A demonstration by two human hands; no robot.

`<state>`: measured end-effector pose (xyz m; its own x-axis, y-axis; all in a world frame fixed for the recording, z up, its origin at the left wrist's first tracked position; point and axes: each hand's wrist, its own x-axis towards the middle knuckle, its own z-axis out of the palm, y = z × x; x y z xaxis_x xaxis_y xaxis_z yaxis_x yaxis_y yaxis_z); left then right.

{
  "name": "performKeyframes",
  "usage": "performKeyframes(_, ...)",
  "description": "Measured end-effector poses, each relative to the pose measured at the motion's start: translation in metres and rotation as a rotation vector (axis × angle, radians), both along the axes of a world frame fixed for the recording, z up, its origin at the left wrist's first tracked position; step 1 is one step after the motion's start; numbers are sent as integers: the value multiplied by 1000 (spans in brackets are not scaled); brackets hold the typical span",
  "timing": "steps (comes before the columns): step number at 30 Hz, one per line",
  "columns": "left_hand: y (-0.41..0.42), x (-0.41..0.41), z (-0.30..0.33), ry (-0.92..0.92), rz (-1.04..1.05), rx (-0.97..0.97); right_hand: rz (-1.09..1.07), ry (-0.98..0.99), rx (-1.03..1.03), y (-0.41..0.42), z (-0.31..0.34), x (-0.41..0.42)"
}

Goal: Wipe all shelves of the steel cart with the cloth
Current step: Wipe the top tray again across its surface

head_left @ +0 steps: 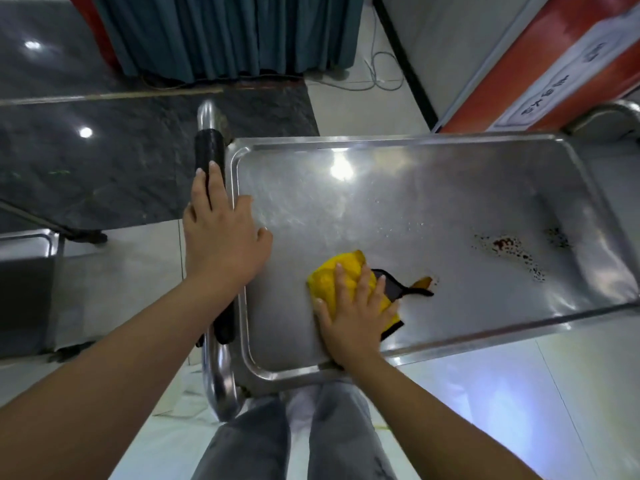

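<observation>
Head view: stains (509, 245) beside cloth (341, 280)

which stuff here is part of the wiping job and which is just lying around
In the job:
yellow cloth under the right hand
top shelf with dark stains
cart handle, left hand resting on it

Lying about:
grey cable
teal curtain

I am pressing my right hand (353, 317) flat on the yellow cloth (341, 282), which is lying on the top shelf (398, 202) of the steel cart, near its front rim. My left hand (221, 233) is resting on the black-padded handle (209, 152) at the shelf's left edge, fingers extended. Dark reddish spots (509, 245) are sitting on the shelf, right of the cloth.
</observation>
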<state>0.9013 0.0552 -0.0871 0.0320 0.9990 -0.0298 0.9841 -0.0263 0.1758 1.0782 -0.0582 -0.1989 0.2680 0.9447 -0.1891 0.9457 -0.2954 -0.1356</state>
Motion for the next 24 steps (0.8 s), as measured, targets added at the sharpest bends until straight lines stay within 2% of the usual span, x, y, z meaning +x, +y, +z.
performKeyframes(2,0,-1,-1,25,-2,10,91,0,22,11,-4,-31)
performKeyframes(4,1,-2,-3,53,-6,33,283,-13,34,18,-4,-43)
performKeyframes(6,1,-2,-5,112,-50,81,453,-8,66,23,-4,-33)
performKeyframes(9,1,0,-11,294,-224,135,686,-7,94,23,-3,15)
performKeyframes(12,-2,7,-18,482,-301,58,747,-31,87,17,-4,77)
performKeyframes(15,-6,31,-29,571,-273,-53,705,-34,71,12,-1,122)
performKeyframes(20,-19,90,-75,286,-157,-253,674,-12,38,46,1,129)
performKeyframes(22,-27,105,-93,185,-51,-259,624,-5,61,75,0,125)
performKeyframes(24,-35,113,-107,79,23,-182,574,-19,45,104,0,124)
